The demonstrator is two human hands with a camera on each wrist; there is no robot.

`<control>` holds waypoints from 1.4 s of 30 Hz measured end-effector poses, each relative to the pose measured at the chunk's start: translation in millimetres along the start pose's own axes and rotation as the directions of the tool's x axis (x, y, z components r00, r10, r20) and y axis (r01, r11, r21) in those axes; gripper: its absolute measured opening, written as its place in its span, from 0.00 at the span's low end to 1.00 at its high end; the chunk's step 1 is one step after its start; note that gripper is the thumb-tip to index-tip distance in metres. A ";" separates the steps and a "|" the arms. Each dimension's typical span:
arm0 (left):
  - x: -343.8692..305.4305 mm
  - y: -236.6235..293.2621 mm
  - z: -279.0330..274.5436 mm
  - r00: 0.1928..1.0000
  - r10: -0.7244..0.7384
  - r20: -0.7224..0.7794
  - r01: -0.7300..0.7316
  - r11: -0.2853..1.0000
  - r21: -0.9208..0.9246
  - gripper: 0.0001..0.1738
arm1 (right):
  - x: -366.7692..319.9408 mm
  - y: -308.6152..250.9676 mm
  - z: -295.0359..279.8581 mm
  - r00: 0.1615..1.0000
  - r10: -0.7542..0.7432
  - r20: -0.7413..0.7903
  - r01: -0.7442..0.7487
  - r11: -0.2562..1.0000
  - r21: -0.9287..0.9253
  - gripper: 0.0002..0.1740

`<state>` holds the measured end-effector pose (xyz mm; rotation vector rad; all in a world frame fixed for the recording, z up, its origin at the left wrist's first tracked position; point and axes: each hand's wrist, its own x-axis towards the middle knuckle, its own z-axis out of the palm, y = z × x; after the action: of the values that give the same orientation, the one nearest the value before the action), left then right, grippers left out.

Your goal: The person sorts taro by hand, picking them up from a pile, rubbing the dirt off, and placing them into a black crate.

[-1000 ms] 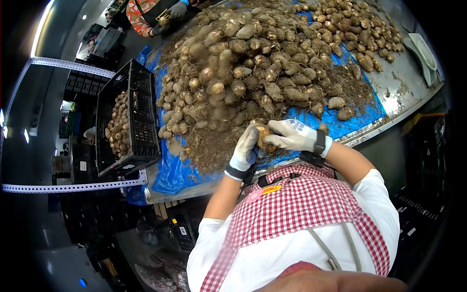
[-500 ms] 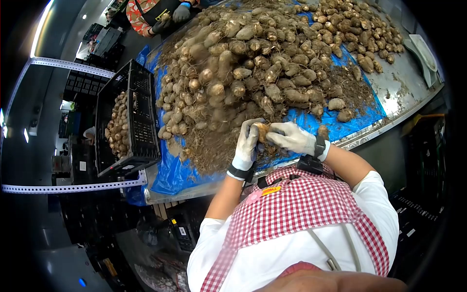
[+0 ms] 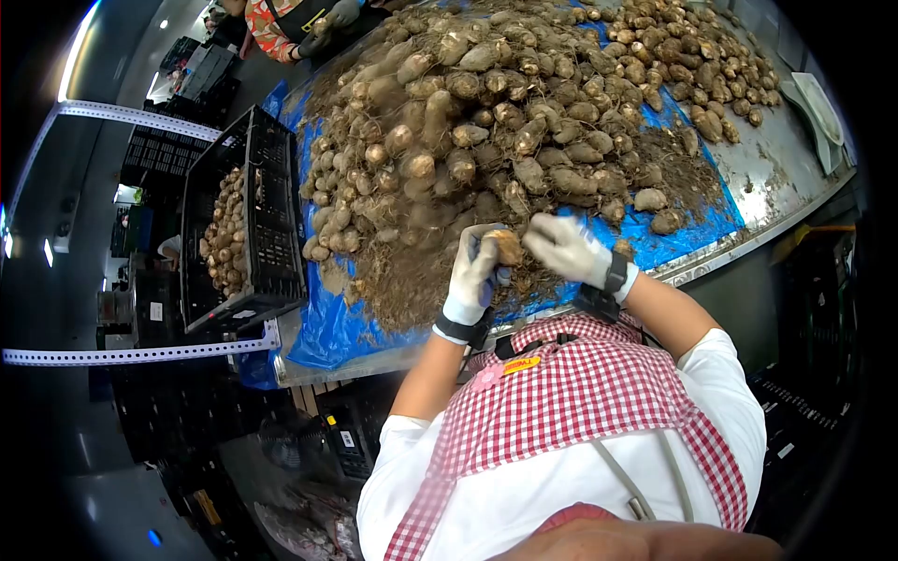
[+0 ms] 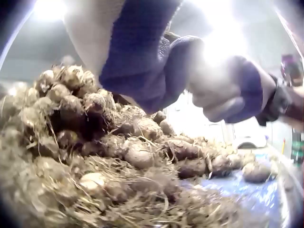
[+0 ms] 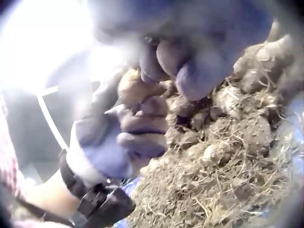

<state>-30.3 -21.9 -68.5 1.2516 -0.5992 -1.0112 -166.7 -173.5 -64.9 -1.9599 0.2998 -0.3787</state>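
Note:
In the head view my gloved left hand [image 3: 473, 269] grips a brown taro root [image 3: 508, 248] low over the near edge of the heap. The right wrist view shows the same taro root [image 5: 133, 87] between my left thumb and curled fingers, its pale brown side outward. My gloved right hand [image 3: 569, 252], blurred, stands just to the right of the taro root. Its fingers [image 5: 192, 78] are curled with nothing visible in them. Behind both hands rises a big heap of root-covered taro [image 3: 524, 131]. Loose roots and soil [image 3: 402, 285] lie below my left hand.
A black crate [image 3: 281, 201] partly filled with taro stands left of the blue sheet [image 3: 323, 327]. A second taro pile [image 3: 687, 56] lies at the far right of the metal table [image 3: 762, 192], near a pale green scoop-like tray [image 3: 814, 117]. Another person [image 3: 299, 28] works at the far left.
My right hand was against the taro root in the earlier frames and has drawn away to the right. The left hand keeps its grip in nearly the same place.

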 end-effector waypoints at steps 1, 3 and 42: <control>-0.4 -6.0 -6.2 0.999 -0.032 0.041 0.038 0.988 -0.152 0.29 | 1.9 2.3 -6.5 0.991 0.122 -0.052 -0.121 0.992 0.020 0.15; -0.3 -12.7 -13.9 0.987 -0.070 0.142 0.126 0.892 -0.434 0.28 | 1.6 19.6 -11.0 0.986 0.105 -0.127 -0.112 0.993 -0.046 0.15; 6.7 -11.3 3.3 0.993 0.101 -0.054 -0.069 0.904 0.422 0.21 | -18.7 -47.7 -2.4 0.997 -0.003 0.076 -0.017 0.967 0.255 0.13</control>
<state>-33.2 -29.2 -79.4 1.6191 -0.8366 -0.7786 -183.0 -149.3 -22.6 -1.7142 0.1980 -0.3209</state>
